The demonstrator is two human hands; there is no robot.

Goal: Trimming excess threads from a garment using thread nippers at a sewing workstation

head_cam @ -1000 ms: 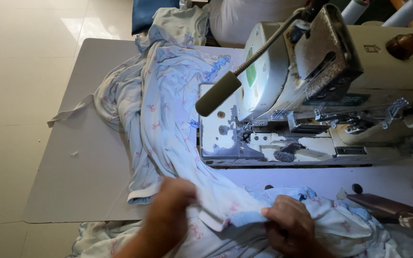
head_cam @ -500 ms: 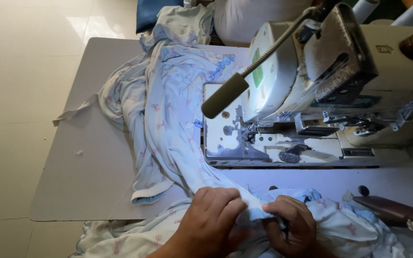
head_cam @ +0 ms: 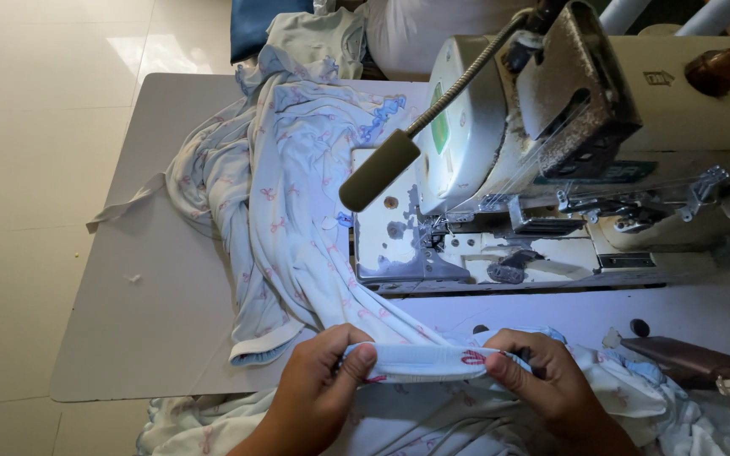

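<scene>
— What changed?

— The left hand [head_cam: 314,393] has come in beside the right hand [head_cam: 542,384]; both sets of fingers now pinch a folded edge of the pale blue printed garment [head_cam: 285,211], stretched taut between them at the bench's [head_cam: 145,329] near edge.

— Room?

— Open bench on the left; the sewing machine [head_cam: 551,169] crowds the right.

Garment [head_cam: 289,211]: soft knit-looking cloth, pale blue with small pink print, matt, creased; folded hem band [head_cam: 420,361] same cloth, smoother where stretched. Sewing machine [head_cam: 551,143]: painted metal body, off-white, semi-gloss, chipped and grimy; bed plate [head_cam: 390,245] bare metal, dull sheen. Lamp head [head_cam: 379,170]: matt olive plastic on ribbed metal gooseneck [head_cam: 466,76]. Table top [head_cam: 137,304]: smooth grey laminate, matt. Floor [head_cam: 35,110]: glossy tile.
</scene>
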